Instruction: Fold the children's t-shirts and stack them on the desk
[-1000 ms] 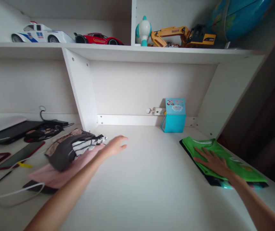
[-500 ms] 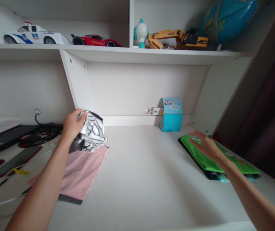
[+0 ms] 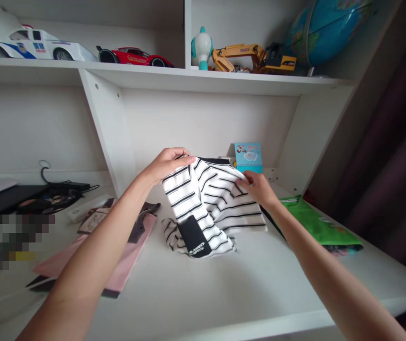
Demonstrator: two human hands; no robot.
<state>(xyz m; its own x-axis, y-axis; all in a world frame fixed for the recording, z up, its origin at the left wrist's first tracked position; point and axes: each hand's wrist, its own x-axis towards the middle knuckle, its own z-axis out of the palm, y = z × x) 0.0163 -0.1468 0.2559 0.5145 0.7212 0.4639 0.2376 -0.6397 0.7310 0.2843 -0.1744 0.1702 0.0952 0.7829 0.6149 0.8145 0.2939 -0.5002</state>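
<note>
A white shirt with black stripes (image 3: 224, 208) hangs between my hands over the middle of the desk, its lower part resting crumpled on the surface. A black patch with white lettering shows near its bottom. My left hand (image 3: 172, 163) pinches the top left of the shirt beside the dark neckband. On the other side, my right hand (image 3: 258, 187) grips the upper right edge. To the left lies a pink garment (image 3: 132, 255) with dark trim, partly covered by my left forearm. Folded green clothing (image 3: 309, 220) lies to the right, beyond my right forearm.
A blue desk calendar (image 3: 248, 156) stands behind the shirt by the back wall. Cables and dark items clutter the desk's left side. On the shelf above sit a white police car (image 3: 43, 47), a red car (image 3: 135, 57), a yellow excavator (image 3: 249, 54) and a globe (image 3: 330, 31).
The striped shirt has come off the pink garment to the middle of the desk and is partly spread. My right hand has left the green clothing and taken hold of the shirt.
</note>
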